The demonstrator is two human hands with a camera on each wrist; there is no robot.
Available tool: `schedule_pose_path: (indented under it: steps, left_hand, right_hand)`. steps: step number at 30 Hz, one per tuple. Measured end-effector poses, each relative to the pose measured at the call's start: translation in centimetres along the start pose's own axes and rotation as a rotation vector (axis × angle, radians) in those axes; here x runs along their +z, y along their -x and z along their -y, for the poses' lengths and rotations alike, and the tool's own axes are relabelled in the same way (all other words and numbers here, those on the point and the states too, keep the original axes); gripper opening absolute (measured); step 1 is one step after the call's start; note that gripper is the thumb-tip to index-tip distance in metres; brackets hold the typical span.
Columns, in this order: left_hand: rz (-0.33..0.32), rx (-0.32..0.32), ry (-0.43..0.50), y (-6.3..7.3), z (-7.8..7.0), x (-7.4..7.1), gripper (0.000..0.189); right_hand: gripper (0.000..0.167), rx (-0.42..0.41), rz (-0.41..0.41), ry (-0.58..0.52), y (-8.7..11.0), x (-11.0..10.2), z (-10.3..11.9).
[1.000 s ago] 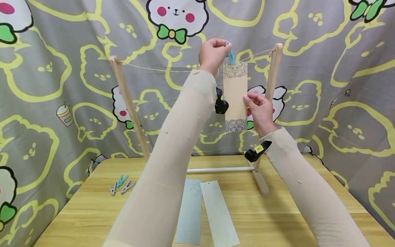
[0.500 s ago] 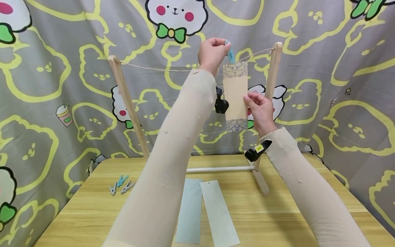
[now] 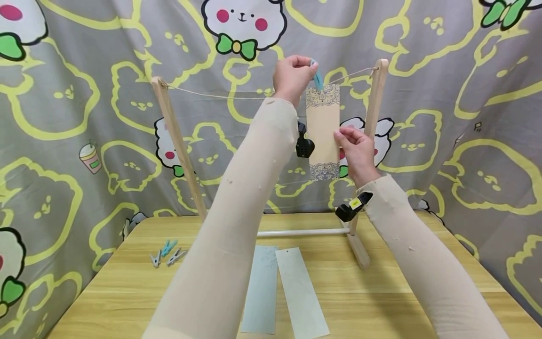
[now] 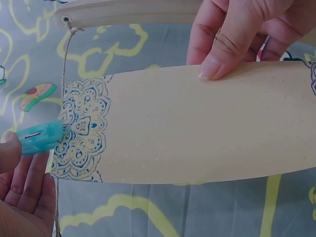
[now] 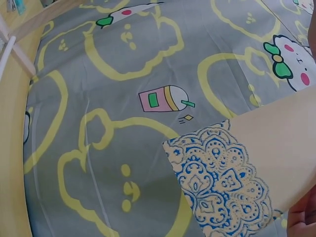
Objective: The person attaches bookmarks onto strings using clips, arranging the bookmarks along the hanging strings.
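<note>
Clipping step: the left hand [image 3: 292, 79] pinches a teal peg [image 3: 318, 81] at the patterned top end of the tan card [image 3: 323, 134]; this looks like fastening it to the string [image 3: 211, 95].
Tan card: hangs upright, top edge at the string, nearer the right post [image 3: 376, 101].
Right hand [image 3: 359, 153]: holds the card's right edge between thumb and fingers, below the peg.
Peg jaws: over the top edge; I cannot tell whether they catch the string too.
Left hand's next move: probably calls for easing the pinch gently, with the right hand steadying the card until the peg bites.
Table [image 3: 127, 301]: bears two pale strips [image 3: 301, 292] and loose pegs [image 3: 168, 247], seemingly for later rounds.
</note>
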State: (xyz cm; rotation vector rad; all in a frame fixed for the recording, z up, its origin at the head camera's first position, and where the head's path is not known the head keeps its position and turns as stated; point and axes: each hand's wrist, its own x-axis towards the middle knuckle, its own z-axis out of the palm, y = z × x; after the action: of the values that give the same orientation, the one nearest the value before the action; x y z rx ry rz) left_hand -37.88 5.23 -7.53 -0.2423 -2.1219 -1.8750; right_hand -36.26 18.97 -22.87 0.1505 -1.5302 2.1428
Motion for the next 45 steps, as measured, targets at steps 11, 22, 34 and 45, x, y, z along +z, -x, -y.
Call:
schedule_pose_path:
  steps: [11, 22, 34, 45]
  left_hand:
    - [0.017, 0.009, -0.097, 0.51, -0.12, 0.09, 0.008]
    - [0.044, 0.011, -0.137, 0.50, 0.09, 0.18, 0.011]
    - [0.115, -0.006, -0.229, 0.52, 0.10, -0.22, 0.025]
    - [0.188, -0.009, -0.261, 0.71, 0.50, -0.69, 0.035]
  right_hand:
    - [0.012, 0.030, -0.007, 0.031, 0.17, 0.54, 0.21]
    - [0.004, 0.075, -0.029, 0.057, 0.17, 0.60, -0.02]
    - [0.005, 0.077, -0.034, 0.103, 0.25, 0.65, -0.31]
    - [0.004, 0.077, -0.017, 0.093, 0.45, 0.62, -0.42]
